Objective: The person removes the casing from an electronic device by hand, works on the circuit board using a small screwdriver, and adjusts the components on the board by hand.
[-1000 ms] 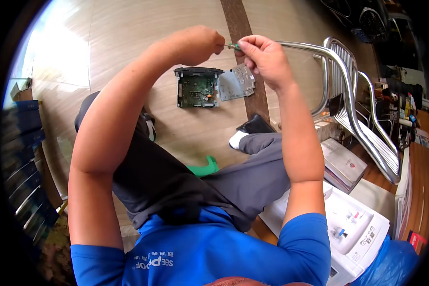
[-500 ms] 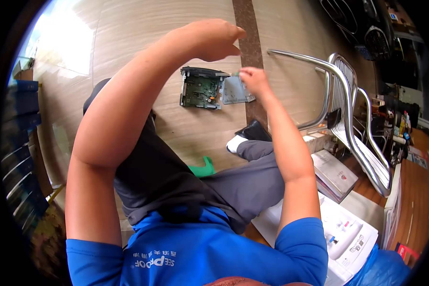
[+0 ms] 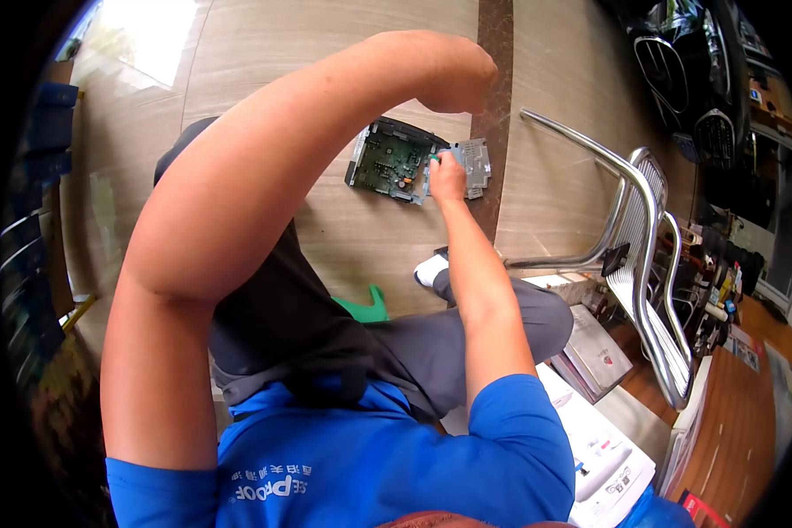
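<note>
A green circuit board (image 3: 392, 157) in a dark open housing lies on the floor. Beside it, to the right, is a grey metal plate (image 3: 477, 167) with a notched edge. My right hand (image 3: 449, 179) is closed at the seam between board and plate, pinching a small green piece (image 3: 434, 158) too small to identify. My left hand (image 3: 459, 77) hangs above and beyond the plate, back of the hand toward me; its fingers are hidden, so its hold cannot be made out.
A green curved object (image 3: 370, 306) lies on the floor by my legs. To the right stands a chrome-framed chair (image 3: 647, 198). Books (image 3: 594, 352) and a white panel (image 3: 603, 453) are nearer. Dark car parts (image 3: 691, 79) sit at far right, blue bins (image 3: 51, 132) at left.
My right hand has moved toward the board's right edge. My left hand has turned, so its fingers no longer show. A notched grey plate shows where a pale printed sheet was. The view has shifted.
</note>
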A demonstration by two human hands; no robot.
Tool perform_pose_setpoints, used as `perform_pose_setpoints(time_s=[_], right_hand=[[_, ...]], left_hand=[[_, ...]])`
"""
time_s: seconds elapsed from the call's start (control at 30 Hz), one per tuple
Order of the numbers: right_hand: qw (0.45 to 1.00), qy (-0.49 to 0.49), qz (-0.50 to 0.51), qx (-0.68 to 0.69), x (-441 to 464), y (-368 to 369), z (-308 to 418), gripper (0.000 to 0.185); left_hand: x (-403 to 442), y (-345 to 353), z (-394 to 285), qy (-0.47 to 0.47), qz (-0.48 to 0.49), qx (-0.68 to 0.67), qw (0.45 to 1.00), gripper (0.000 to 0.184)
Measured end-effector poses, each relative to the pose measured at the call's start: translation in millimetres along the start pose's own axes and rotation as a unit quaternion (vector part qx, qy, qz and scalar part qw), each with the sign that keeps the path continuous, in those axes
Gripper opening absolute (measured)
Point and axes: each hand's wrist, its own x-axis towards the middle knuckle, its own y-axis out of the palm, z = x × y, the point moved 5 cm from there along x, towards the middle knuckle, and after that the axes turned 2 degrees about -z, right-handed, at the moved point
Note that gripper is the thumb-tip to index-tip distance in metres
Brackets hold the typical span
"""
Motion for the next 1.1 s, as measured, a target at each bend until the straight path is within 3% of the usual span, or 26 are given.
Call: perform_pose_setpoints(time_s=[0.53,0.6,1.1], right_hand=[[1.000,-0.004,0.005,-0.011,1.0,19.6,-2.3,0.019],[0.999,0.005,0.040,-0.025,0.7,22.4,-4.7,0.019],[1.000,-0.013,0.006,-0.004,0.8,19.8,-4.7,0.017]], left_hand=[[9.5,2.5,0.7,-0.009,0.001,-0.002,1.000,0.051],[8.5,2.5,0.4,-0.007,0.002,-0.019,1.000,0.051],[8.6,4.3,0.4,-0.031,0.029,-0.003,0.999,0.051]])
